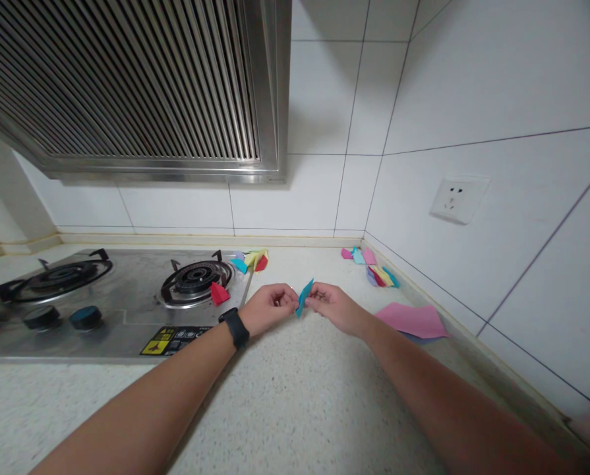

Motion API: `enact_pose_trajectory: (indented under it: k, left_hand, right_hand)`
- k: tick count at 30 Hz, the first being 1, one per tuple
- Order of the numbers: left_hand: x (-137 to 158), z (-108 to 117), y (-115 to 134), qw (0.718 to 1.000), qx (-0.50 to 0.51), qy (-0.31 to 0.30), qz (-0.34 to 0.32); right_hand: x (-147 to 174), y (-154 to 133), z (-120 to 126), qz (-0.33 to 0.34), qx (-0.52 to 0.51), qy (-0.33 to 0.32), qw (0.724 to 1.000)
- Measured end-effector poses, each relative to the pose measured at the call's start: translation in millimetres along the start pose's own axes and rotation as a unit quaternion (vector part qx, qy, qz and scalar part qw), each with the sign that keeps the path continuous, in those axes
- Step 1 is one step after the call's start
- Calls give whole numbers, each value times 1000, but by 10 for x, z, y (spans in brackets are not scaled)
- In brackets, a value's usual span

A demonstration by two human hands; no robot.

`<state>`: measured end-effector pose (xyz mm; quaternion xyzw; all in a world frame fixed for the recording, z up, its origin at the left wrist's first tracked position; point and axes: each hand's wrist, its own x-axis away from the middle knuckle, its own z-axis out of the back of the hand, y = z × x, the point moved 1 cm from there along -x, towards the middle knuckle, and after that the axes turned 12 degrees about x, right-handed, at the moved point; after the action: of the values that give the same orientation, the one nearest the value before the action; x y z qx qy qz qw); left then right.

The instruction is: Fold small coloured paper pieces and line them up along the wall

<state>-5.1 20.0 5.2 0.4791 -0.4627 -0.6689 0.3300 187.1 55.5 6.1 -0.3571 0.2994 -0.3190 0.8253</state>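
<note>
1. The range hood (151, 86) filled the upper left of the frame.
2. The speckled bench (295, 396) spread across the lower half.
3. The gas hob (126, 316) sat at the left of the frame; no flame showed.
4. The pink sheet (413, 318) lay right of centre over a bluish sheet; a sweep of the right forearm could have shifted both.
5. Near mid-frame, the left hand (267, 307) had its fingers curled and thumb and fingertips pinched on the teal paper; the right hand (333, 305) pinched its opposite side, its other fingers loosely bent. Uneven pulling by the 2 hands could have torn or skewed it.
6. The yellow paper (255, 258), among other coloured pieces, lay by the hob's upper right corner.
7. The red paper (219, 293) rested at the right burner's edge; accidental ignition could have scorched it.
8. The small teal paper (304, 297) stood tilted between the fingertips, above the bench; a loosened pinch could have dropped it.
</note>
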Motion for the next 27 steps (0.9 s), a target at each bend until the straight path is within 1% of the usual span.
enact_pose_trajectory:
  k: [5, 11, 18, 22, 27]
  left_hand:
    - [3, 4, -23, 1000, -13, -5, -1]
    - [15, 17, -52, 997, -71, -7, -13]
    - [27, 13, -19, 994, -107, -17, -27]
    - [41, -1, 10, 992, -117, -22, -30]
    - [49, -11, 42, 991, -127, -23, -31]
  right_hand:
    - [2, -10, 8, 11, 12, -3, 1000]
    - [-10, 46, 8, 15, 37, 4, 999]
    - [0, 45, 11, 16, 63, 1, 998]
    - [14, 36, 26, 4, 86, -3, 996]
    - [23, 23, 35, 5, 105, 0, 994]
